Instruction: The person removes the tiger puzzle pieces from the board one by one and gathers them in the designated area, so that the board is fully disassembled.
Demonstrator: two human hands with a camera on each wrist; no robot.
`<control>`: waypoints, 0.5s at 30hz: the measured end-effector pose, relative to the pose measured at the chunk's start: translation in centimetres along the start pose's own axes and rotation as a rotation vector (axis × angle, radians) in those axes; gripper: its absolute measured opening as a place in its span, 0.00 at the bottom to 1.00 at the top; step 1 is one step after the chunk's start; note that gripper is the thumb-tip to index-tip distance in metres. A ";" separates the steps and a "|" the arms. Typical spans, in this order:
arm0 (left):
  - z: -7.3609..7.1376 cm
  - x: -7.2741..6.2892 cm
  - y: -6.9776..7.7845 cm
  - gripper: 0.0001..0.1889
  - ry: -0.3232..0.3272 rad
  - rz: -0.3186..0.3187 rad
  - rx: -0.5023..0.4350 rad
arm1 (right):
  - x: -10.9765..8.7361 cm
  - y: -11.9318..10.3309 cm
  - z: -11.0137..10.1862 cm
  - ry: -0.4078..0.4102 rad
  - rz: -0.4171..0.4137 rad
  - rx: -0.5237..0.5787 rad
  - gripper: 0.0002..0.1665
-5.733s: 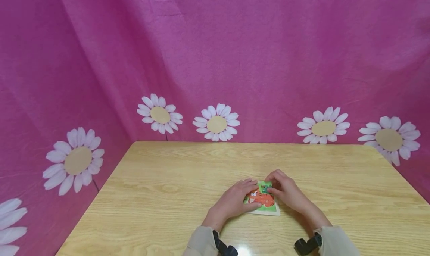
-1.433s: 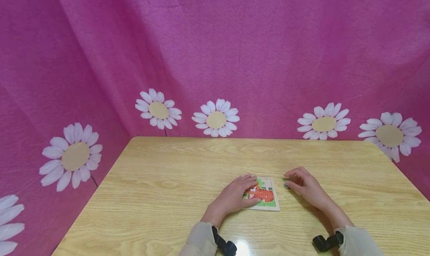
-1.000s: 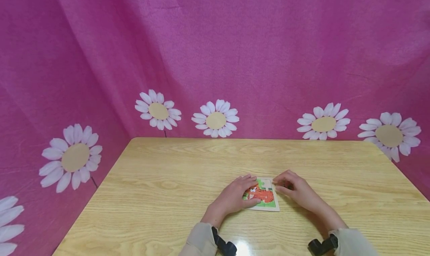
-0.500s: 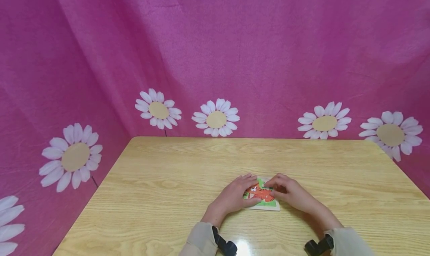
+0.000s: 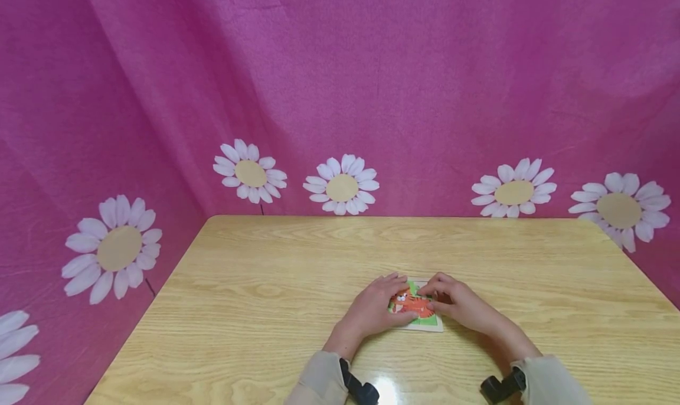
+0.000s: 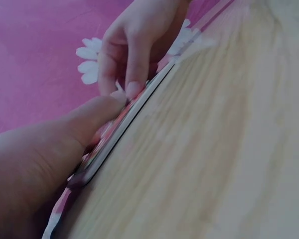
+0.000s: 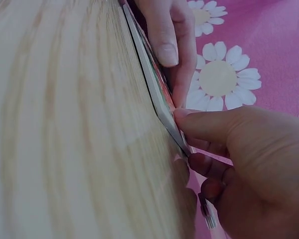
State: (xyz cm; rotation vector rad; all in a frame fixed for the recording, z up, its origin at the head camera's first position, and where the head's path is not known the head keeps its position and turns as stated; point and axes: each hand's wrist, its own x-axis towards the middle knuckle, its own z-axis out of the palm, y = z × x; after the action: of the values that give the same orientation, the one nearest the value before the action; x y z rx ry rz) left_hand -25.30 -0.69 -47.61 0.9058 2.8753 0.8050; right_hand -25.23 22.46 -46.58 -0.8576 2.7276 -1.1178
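Note:
A small square jigsaw puzzle (image 5: 419, 308) with an orange tiger on green, in a pale wooden frame, lies on the table. My left hand (image 5: 373, 306) rests over its left side, fingers towards the far edge and thumb on the near part. At the upper right of the picture, the thumb and fingers of my right hand (image 5: 461, 303) pinch a small green puzzle piece, mostly hidden by the fingertips. In the right wrist view the right thumb (image 7: 204, 123) is at the frame's corner. The left thumb (image 6: 97, 113) lies on the puzzle in the left wrist view.
The wooden table (image 5: 276, 275) stretches around the puzzle on every side. Behind and to the left hangs a pink curtain (image 5: 414, 98) printed with white daisies. A black wrist camera (image 5: 361, 387) is strapped near each sleeve.
The right hand lifted the green piece out to the right of the frame, then brought it back left over the upper right gap. My left hand has stayed on the puzzle, its thumb shifting slightly right.

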 end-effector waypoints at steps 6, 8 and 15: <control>0.6 0.1 0.9 0.35 0.080 -0.020 0.027 | -0.1 0.0 0.1 0.020 -0.034 0.002 0.12; 0.8 0.1 1.2 0.34 0.095 -0.029 0.026 | -0.1 0.0 0.1 0.021 -0.034 0.002 0.13; 1.1 0.1 1.7 0.34 0.128 -0.063 0.024 | -0.1 0.1 0.2 0.038 -0.061 0.001 0.12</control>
State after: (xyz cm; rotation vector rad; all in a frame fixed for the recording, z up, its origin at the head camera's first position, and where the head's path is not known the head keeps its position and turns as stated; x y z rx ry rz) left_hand -24.31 1.08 -47.70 0.7898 3.0124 0.8545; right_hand -25.15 22.48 -46.83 -0.9349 2.7491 -1.1576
